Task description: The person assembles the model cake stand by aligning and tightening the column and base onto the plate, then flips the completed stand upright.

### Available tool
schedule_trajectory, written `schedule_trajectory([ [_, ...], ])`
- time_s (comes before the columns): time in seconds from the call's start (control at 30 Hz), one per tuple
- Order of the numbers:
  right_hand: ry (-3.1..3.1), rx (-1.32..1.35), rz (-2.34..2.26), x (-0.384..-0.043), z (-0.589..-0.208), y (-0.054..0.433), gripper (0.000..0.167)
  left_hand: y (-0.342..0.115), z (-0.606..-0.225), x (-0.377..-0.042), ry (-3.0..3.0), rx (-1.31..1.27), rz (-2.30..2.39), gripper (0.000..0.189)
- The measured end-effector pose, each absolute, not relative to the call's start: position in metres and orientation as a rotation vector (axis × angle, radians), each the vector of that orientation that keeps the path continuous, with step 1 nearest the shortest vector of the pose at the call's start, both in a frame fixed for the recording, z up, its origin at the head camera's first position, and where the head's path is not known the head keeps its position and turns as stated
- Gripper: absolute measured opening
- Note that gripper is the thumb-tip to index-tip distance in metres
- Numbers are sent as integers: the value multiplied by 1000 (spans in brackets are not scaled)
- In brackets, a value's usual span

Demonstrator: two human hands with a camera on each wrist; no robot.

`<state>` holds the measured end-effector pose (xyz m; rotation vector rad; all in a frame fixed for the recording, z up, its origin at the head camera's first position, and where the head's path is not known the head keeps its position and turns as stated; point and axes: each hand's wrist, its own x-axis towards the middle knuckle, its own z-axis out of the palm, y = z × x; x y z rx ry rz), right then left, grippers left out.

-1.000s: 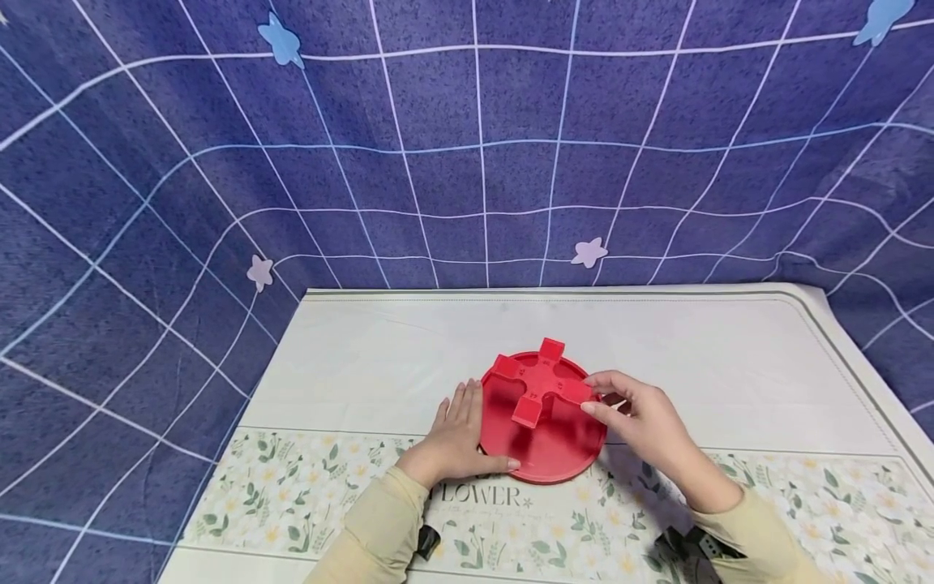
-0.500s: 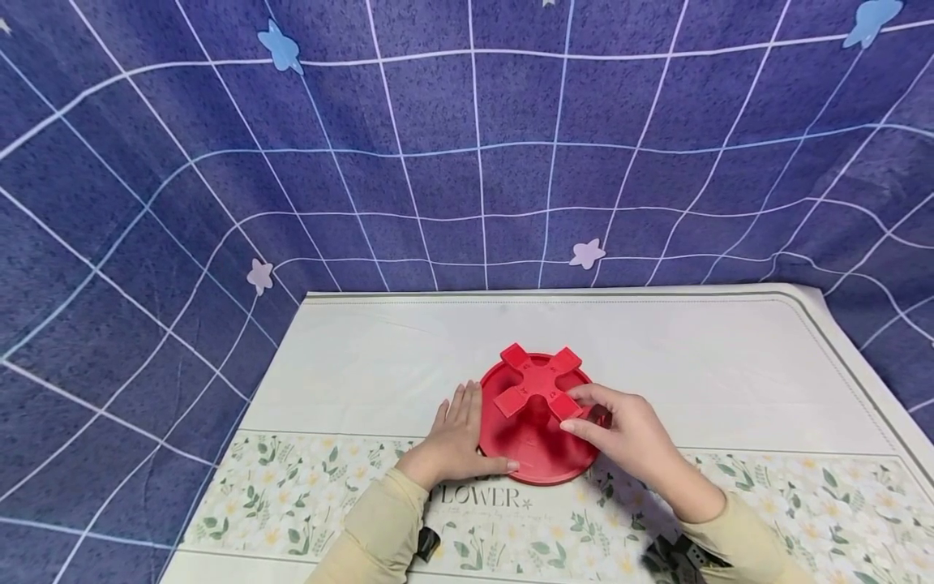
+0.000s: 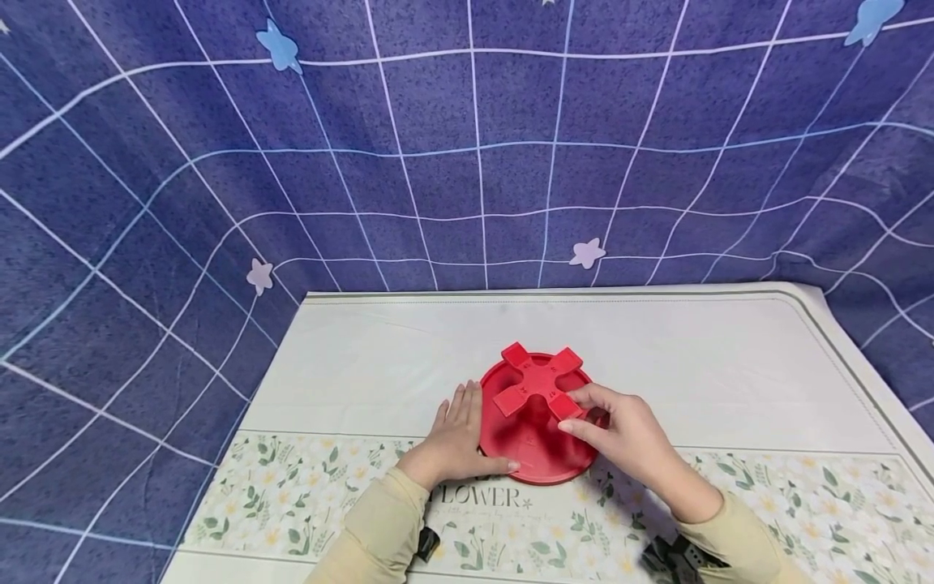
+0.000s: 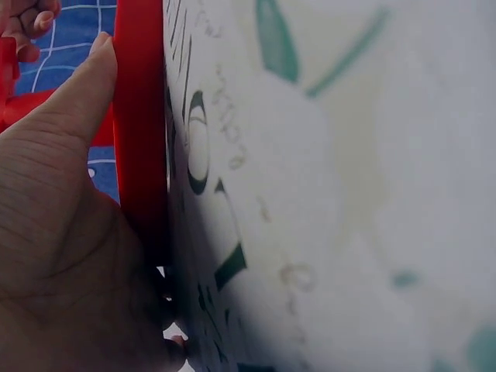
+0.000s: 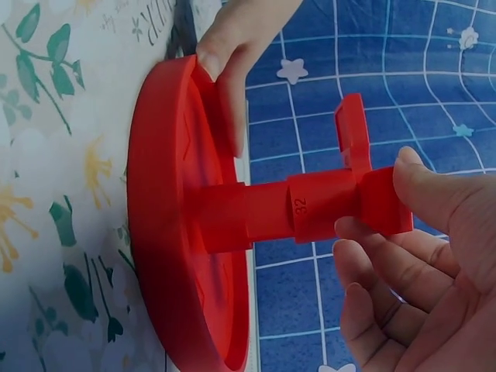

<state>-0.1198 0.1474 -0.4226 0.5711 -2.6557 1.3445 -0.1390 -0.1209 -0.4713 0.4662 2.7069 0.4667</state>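
Note:
A red round base [image 3: 543,458] with a raised rim lies flat on the table. From its middle rises a stepped red post [image 5: 267,213] marked 32, topped by a red four-armed cross piece [image 3: 537,379] with small markings on its arms. My left hand [image 3: 456,442] rests against the base's left side, fingers straight and spread, its thumb at the front rim. The left wrist view has that thumb [image 4: 74,97] lying over the rim. My right hand [image 3: 631,426] pinches the cross's front right arm between thumb and fingers; the other fingers curl below it.
White cloth [image 3: 409,349] with a band of printed flowers [image 3: 292,487] covers the table. Behind and at the sides hangs a blue curtain [image 3: 511,178] with a grid and stars. Dark straps with small devices [image 3: 674,560] show at both wrists.
The cross piece has turned clockwise about an eighth of a turn. My right hand moved left and nearer with it, then stayed nearly still. My left hand stays at the base.

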Motion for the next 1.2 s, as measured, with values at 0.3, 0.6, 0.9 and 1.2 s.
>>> schedule_trajectory([
  [0.3,-2650,575,1348,-118,-420,146,25,-121,-477,-141,2726,474,448,133],
  [0.6,-2661,588,1340,-119,-421,146,23,-121,-484,-143,2729,465,449,136],
  [0.9,-2644,603,1308,-119,-422,146,23,-121,-484,-144,2732,474,421,136],
  [1.2,-2623,581,1271,-116,-426,142,25,-119,-474,-140,2726,476,433,133],
])
